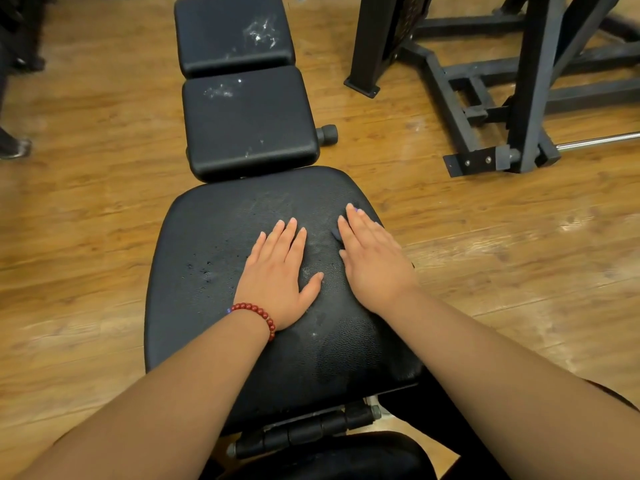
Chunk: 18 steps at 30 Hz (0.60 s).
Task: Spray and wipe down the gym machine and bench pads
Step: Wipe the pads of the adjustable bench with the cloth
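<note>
From the head camera, a black padded gym bench stretches away from the person over a wooden plank floor. Its long axis runs from the bottom of the frame up toward the top, leaning slightly left as it recedes. It has three cushions in a row: a wide, rounded seat pad nearest the person, a squarer middle pad just beyond it, and a far pad at the top edge.

The seat pad's pebbled vinyl looks damp, with small droplets clustered on its left half and dull smeared patches near its middle. The middle and far pads carry white foamy splatters (brightest on the far pad's right side).

The left hand lies flat, palm down, on the centre of the seat pad, fingers spread and pointing away, holding nothing. A red bead bracelet circles that wrist. The right hand also lies flat and open, near the pad's right edge, pressing down on a small bluish-purple cloth, of which only slivers peek out by the fingers; the hand covers it rather than gripping it. The two hands are near each other but apart.

Under the seat's near end sits a black hinge bar. A black steel machine frame stands on the floor to the right, well apart from the bench.
</note>
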### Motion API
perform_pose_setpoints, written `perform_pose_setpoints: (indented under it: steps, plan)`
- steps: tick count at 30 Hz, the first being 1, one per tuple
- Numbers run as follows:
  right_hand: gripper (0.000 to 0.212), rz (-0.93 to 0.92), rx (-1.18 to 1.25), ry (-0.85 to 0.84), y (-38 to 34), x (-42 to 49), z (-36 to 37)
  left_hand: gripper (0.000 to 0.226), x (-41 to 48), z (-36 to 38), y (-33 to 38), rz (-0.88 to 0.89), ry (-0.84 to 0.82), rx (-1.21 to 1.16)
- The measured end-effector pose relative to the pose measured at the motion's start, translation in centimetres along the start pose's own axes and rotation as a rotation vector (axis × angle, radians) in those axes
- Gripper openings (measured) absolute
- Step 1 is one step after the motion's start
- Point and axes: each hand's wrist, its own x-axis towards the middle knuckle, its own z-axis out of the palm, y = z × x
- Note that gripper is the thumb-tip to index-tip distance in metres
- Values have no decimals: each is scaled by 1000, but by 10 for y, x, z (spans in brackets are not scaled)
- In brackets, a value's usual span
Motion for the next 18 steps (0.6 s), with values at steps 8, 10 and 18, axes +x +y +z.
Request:
perform_pose_setpoints:
  steps: [8, 10, 18]
  plan:
    - [55, 78, 18, 74, -2, -1, 8, 87, 1, -2, 0, -4, -9, -8]
    - [58, 86, 5, 1, -1, 23, -3, 90, 1, -4, 1, 1, -21, -15]
    - [59, 54, 89, 113, 6, -25, 13, 96, 25, -22, -18, -8, -10, -44]
